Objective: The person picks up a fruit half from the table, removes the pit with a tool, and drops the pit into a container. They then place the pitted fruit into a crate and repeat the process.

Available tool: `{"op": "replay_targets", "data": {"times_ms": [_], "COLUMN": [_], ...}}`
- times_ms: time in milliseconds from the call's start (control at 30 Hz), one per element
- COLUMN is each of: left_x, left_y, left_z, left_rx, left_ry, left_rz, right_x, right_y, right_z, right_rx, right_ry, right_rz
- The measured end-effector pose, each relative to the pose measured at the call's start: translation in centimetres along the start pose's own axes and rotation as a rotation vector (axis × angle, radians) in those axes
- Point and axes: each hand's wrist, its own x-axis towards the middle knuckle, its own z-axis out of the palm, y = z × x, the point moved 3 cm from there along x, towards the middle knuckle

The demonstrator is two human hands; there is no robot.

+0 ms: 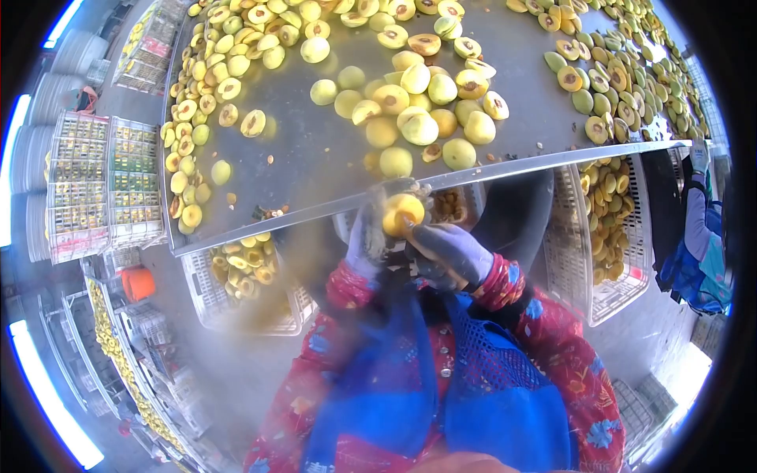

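A halved yellow peach (pixel 403 211), cut face up, is held in my left hand (pixel 367 238), whose gloved fingers wrap round its far and left sides. Just beside it, my right hand (pixel 459 251), in a dark-palmed, pale lilac glove, is closed with its fingertips at the middle of the cut face. A dark spot shows there; whether it is the stone or a small tool tip I cannot make out. Both hands are over the near edge of the metal table (pixel 292 169), where a loose pile of peach halves (pixel 418 98) lies close in front.
More halves (pixel 236 59) cover the table's left and far right. Below its edge stand white crates of fruit, one at left (pixel 206 303) and one at right (pixel 564 260). Stacked crates (pixel 79 185) and an orange bucket (pixel 138 284) are farther left. Another person (pixel 702 244) works at the right.
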Motion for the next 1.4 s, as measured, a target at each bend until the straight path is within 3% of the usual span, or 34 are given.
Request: {"op": "replay_targets", "data": {"times_ms": [67,100,133,167,267,367,467,533,600,700,733,800,967,1400], "left_x": [-0.4,-0.5,-0.4,-0.3,-0.6,-1.4,-1.6,-1.3,-1.7,-3.9,-5.1,-7.1,-9.9,-9.8], "left_y": [2.9,3.9,3.8,3.1,1.5,2.3,2.4,2.1,2.9,5.0,6.1,8.1,10.2,10.3], "left_z": [2.9,4.0,3.1,2.5,2.7,4.9,5.0,4.5,4.5,5.6,6.5,7.8,8.9,7.9], "left_rx": [0.193,0.290,0.571,0.471,0.131,-0.167,-0.241,-0.316,-0.139,0.218,0.311,0.474,0.711,0.959], "left_ry": [-0.029,-0.044,-0.025,-0.004,0.064,0.140,0.183,0.179,0.210,0.156,0.088,-0.051,-0.184,-0.076], "left_rz": [-0.002,-0.001,0.179,0.172,0.121,0.029,0.001,0.017,0.110,0.325,0.403,0.543,0.763,0.984], "right_x": [-0.2,-0.2,-0.1,-0.1,0.3,0.1,-2.1,-2.1,-3.2,-6.0,-6.7,-9.1,-10.2,-11.9], "right_y": [0.3,0.6,0.8,1.0,1.7,1.4,-0.9,-0.6,-1.1,-2.2,-2.4,-3.2,-2.8,-3.5], "right_z": [0.2,0.3,0.3,0.4,0.1,0.2,2.1,2.8,4.0,6.6,7.1,8.5,11.3,14.9], "right_rx": [-0.294,-0.159,-0.025,0.109,0.596,0.540,-0.400,-0.794,-0.999,-1.399,-1.404,-1.621,-1.767,-1.711], "right_ry": [0.127,0.086,0.044,0.002,-0.428,-0.410,0.079,0.042,0.123,0.241,0.185,0.015,-0.210,-0.306], "right_rz": [-0.101,-0.054,-0.008,0.038,0.193,0.147,0.042,-0.427,-0.709,-0.712,-0.595,-0.785,-1.009,-1.153]}}
